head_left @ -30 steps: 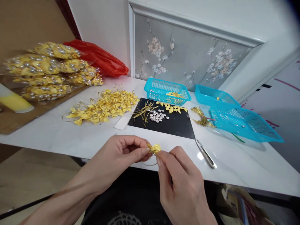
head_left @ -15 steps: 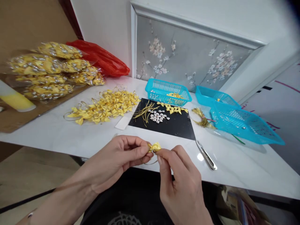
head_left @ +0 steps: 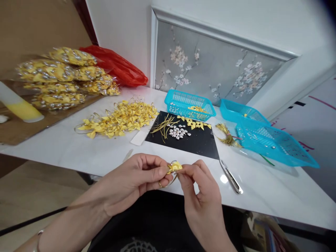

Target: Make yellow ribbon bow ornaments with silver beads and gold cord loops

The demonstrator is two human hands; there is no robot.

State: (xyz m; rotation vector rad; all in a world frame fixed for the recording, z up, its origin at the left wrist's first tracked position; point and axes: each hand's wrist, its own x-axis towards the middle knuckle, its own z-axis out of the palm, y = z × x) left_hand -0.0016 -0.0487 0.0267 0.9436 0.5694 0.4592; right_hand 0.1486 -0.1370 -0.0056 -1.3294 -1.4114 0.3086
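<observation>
Yellow satiny bow (head_left: 177,166) is showing more silvery glint along its upper edge than half a second ago, apparently being turned for adjusting. Left hand (head_left: 145,172) is pinching one side, right hand (head_left: 206,194) the other, above the white table (head_left: 110,154). Gold cord (head_left: 173,180) is curving below, its join too small to tell. Glossy silver beads (head_left: 177,132) are lying on the flat black mat (head_left: 194,145).

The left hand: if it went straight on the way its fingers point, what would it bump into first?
Past the yellow bow it pinches, the left hand would probably meet the right hand first: its fingertips are just across, at the bow's other side. Depth is hard to judge here.
</observation>
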